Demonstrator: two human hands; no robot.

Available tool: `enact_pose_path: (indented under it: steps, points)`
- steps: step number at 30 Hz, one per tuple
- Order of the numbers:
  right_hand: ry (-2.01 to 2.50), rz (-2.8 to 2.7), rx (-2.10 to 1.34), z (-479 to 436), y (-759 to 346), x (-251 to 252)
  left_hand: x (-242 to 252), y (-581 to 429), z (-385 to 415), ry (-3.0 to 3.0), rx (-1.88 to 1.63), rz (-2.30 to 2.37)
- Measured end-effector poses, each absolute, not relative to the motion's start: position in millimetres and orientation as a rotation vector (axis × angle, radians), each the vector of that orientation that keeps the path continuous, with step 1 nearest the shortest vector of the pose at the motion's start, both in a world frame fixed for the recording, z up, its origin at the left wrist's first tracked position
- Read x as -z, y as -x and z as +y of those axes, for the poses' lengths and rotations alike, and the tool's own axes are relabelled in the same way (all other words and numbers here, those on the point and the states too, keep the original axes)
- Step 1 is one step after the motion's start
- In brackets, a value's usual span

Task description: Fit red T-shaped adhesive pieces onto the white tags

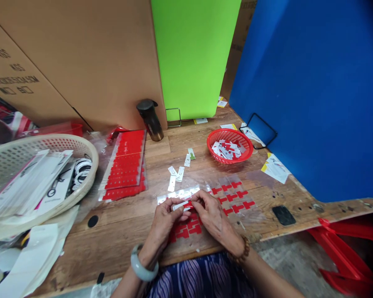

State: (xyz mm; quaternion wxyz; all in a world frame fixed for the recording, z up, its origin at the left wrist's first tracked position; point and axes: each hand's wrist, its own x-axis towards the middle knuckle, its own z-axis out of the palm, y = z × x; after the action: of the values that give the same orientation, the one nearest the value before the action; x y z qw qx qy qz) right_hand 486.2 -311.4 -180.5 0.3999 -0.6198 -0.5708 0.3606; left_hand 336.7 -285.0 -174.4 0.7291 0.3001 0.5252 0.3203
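Between the fingertips of both hands is a small white card [180, 205]. My left hand [165, 217] pinches its left end, and my right hand [211, 213] grips near its right end, where a bit of red shows. Beneath the hands lies a clear sheet with red T-shaped stickers [188, 228]. A further clear sheet of red stickers [233, 198] extends to the right of my right hand. Just beyond the hands, several loose white cards [172, 183] are scattered on the wooden table [124, 231].
A red basket [248, 154] of white and red cards stands at the right. Red sticker sheets [127, 153] are stacked left, near a dark tumbler [151, 121]. A cream basket [91, 161] holds packaged cards. Green [192, 58] and blue panels [298, 99] stand behind.
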Motion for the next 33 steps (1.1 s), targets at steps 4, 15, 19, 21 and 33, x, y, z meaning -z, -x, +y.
enact_pose_path:
  steps: [4, 15, 19, 21, 33]
  points:
    - [1.602, -1.472, -0.881, -311.2, -485.4, 179.8, 174.0, -336.3, -285.2, -0.667, -0.704, 1.161]
    - [1.631, -1.554, -0.797, -312.6, -485.0, 180.6, 173.1, -338.4, -285.5, -0.672, -0.718, 1.150]
    - [1.629, -1.580, -0.760, -313.4, -484.8, 180.3, 172.5, -337.7, -286.0, -0.701, -0.719, 1.153]
    - [1.637, -1.576, -0.743, -314.0, -484.2, 179.5, 172.3, -337.4, -285.8, -0.717, -0.719, 1.152]
    - [1.472, -1.336, -1.240, -302.5, -504.7, 186.0, 177.9, -340.8, -285.4, -0.868, -0.694, 1.153]
